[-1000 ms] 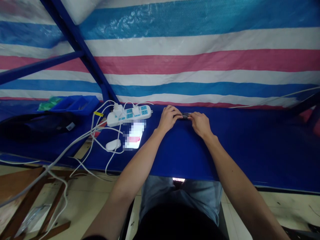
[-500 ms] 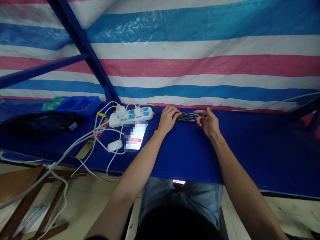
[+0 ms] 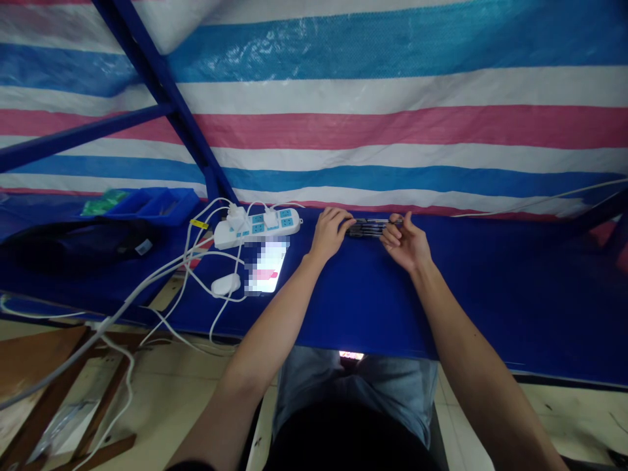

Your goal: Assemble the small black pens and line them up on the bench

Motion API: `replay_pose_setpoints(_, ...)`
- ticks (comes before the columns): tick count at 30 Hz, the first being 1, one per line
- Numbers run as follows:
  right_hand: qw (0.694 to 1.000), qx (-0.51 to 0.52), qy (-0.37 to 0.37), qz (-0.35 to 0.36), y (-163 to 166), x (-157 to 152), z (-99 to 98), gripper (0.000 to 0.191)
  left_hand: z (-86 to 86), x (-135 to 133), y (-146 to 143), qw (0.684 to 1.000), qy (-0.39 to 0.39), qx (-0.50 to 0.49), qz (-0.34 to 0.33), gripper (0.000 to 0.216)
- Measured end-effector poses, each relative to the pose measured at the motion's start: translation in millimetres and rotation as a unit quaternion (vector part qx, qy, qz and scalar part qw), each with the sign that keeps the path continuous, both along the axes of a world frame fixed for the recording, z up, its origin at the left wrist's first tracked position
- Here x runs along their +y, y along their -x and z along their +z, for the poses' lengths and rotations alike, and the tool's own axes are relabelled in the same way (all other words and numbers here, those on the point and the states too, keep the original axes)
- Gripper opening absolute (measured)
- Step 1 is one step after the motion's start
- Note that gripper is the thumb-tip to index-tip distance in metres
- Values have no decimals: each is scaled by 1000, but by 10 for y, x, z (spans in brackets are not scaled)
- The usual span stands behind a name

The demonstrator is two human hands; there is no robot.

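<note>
Several slim dark pens [image 3: 367,227] lie side by side as a bundle near the back edge of the blue tabletop [image 3: 363,294]. My left hand [image 3: 331,229] grips their left end, thumb against the near side and fingers bent over the far side. At the right end, my right hand [image 3: 403,241] has its fingers curled in around the pens, palm turned partly up. Both ends of the bundle are partly hidden by my fingers.
Left of my hands sit a white power strip [image 3: 258,227] with plugged-in chargers, a lit phone [image 3: 267,267] and a small white device [image 3: 226,285] among tangled white cables. Farther left are a blue divided bin [image 3: 169,206] and a dark bag [image 3: 78,242]. A striped tarp [image 3: 392,127] hangs behind.
My right hand's fingers, previously spread at the right end of the pens, have curled in around them. My left hand stays in nearly the same place.
</note>
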State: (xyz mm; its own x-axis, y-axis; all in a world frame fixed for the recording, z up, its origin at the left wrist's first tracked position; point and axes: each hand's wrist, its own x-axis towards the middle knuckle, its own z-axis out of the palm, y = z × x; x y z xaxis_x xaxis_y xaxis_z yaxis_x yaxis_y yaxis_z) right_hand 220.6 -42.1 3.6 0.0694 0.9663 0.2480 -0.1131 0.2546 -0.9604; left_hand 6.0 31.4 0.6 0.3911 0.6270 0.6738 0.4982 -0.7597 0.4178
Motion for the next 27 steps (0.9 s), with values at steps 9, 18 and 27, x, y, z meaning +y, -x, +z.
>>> replay_pose_setpoints(9, 998, -22, -14, -64, -127, 151, -129, 46, -18, 36, -34, 998, 7, -50, 28, 12)
replay_pose_setpoints(18, 914, -287, -40, -283, -264, 649, -314, 23, -181, 380, -102, 995, 91, -5, 45, 17)
replay_pose_setpoints(27, 841, -494, -29, -219, -442, 731, -502, 29, -227, 354, -115, 984, 92, 148, 25, 36)
